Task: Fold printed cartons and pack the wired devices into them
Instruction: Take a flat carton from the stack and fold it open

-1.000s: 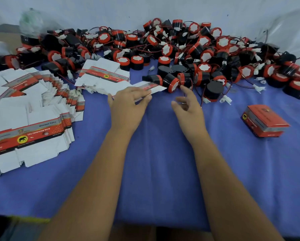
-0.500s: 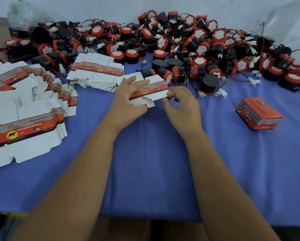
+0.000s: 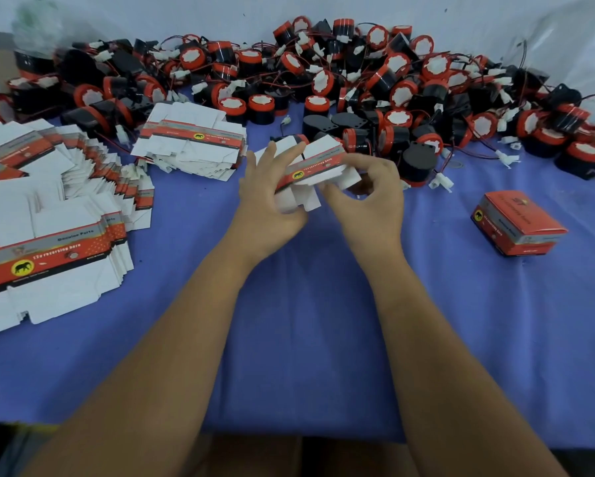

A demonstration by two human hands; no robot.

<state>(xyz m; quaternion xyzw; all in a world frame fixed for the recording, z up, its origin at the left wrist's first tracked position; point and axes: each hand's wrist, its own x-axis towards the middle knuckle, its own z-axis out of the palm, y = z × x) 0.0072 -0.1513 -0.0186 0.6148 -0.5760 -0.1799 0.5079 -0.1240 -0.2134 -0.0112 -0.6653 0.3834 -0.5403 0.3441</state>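
Just above the middle of the frame, both hands hold one flat carton (image 3: 311,166) lifted off the blue cloth (image 3: 306,304). The carton is white with a red and grey printed band and a yellow badge, and it tilts up toward the right. The left hand (image 3: 270,201) grasps its left end, fingers spread across the white upper face and the thumb side underneath. The right hand (image 3: 368,197) grasps the right end, its fingers curled and pinching a white flap at the carton's lower right edge. White flaps hang down between the two hands.

Across the top of the frame lies a wide heap of wired devices (image 3: 375,84), round black bodies with red rims, white centres, thin red and black wires and small white plugs. The nearest ones sit just beyond the held carton.

At the left of the frame, a long fanned stack of flat cartons (image 3: 48,242) runs from the lower left edge up toward the heap. A smaller pile of flat cartons (image 3: 193,142) lies in the upper left centre, just left of the left hand's fingertips.

At the right of the frame a closed red box (image 3: 518,223) stands alone on the cloth, well apart from the hands.
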